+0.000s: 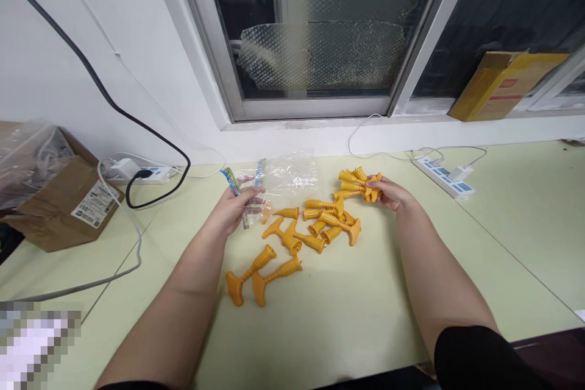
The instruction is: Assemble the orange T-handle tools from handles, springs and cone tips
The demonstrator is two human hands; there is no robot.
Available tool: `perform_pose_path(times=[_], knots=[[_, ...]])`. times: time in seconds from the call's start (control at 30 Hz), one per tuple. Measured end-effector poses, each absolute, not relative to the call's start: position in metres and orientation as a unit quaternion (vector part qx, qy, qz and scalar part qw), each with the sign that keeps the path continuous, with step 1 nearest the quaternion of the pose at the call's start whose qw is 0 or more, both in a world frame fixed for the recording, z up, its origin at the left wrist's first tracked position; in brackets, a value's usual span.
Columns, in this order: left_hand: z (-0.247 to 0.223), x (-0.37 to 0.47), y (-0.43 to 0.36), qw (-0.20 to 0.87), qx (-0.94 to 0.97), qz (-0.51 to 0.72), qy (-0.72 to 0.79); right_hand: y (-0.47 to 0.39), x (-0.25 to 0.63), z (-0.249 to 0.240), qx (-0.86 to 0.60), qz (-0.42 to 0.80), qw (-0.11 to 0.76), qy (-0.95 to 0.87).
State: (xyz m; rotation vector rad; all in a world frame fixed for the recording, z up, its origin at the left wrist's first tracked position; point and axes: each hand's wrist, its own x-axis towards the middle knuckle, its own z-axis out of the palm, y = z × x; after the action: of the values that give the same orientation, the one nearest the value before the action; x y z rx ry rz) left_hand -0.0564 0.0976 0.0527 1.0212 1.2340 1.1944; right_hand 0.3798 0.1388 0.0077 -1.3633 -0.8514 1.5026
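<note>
My left hand [235, 206] grips a clear plastic bag [290, 178] by its end with a colourful printed strip; the fingers show through the film. The bag spreads away to the right, just above the table. My right hand [388, 192] is closed around a bunch of orange T-handled plastic tools [359, 184] with ribbed, flared ends. Between the hands more of these orange tools [326, 219] lie in a loose pile, some with a small metal tip showing. Two separate orange tools [274, 274] lie nearer me, side by side with handles to the left.
A torn cardboard box [68, 201] holding plastic-wrapped items stands at the left on the pale green table [347, 329]. Power strips sit at left [158, 175] and right [443, 177], with cables running off. A yellow-taped carton [503, 88] leans on the window sill.
</note>
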Motion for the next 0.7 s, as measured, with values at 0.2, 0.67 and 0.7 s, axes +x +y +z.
perform_pose_path(times=[0.2,0.67,0.7], knots=[[0.054,-0.062,0.100,0.539,0.407,0.506,0.536,0.140,0.377,0.002,-0.592,0.616,0.404,-0.327],[0.047,-0.080,0.107,0.596,0.346,0.499,0.525,0.137,0.395,0.008,-0.668,0.538,0.277,-0.433],[0.046,-0.080,0.107,0.597,0.348,0.499,0.522,0.137,0.397,0.008,-0.675,0.525,0.267,-0.444]])
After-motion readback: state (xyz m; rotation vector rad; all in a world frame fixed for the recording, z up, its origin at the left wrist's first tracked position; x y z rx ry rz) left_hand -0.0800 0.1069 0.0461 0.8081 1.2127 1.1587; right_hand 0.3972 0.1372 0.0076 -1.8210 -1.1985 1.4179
